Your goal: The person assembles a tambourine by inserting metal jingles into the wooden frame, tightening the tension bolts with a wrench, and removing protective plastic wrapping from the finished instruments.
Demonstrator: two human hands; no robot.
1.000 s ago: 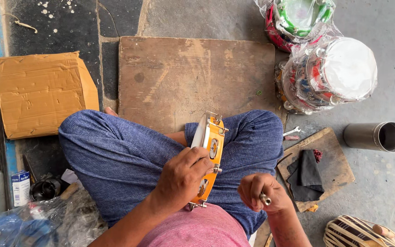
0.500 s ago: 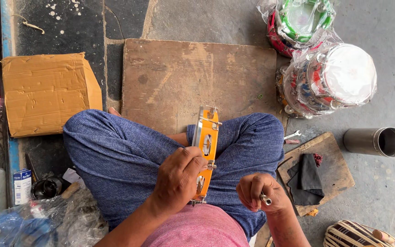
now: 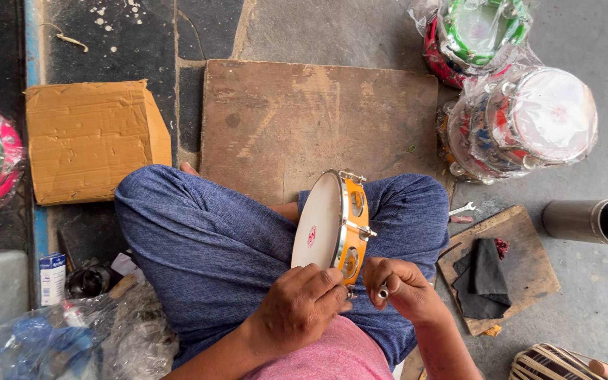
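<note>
I sit cross-legged in blue trousers. My left hand (image 3: 297, 309) grips the near rim of an orange tambourine (image 3: 332, 222) with a white skin and metal jingles, held on edge over my lap, its skin facing left. My right hand (image 3: 402, 285) sits just right of the frame's lower edge, fingers closed around a small metal tool (image 3: 383, 290) whose tip pokes out.
A wooden board (image 3: 304, 119) lies ahead of my knees. A cardboard box (image 3: 89, 141) stands at left. Bagged tambourines (image 3: 522, 119) are stacked at upper right. A metal cylinder (image 3: 592, 222), a small spanner (image 3: 462, 209) and a wood piece with black cloth (image 3: 494, 271) lie at right.
The tambourine has turned, so its white skin now faces left into view. My right hand has moved up closer to the frame.
</note>
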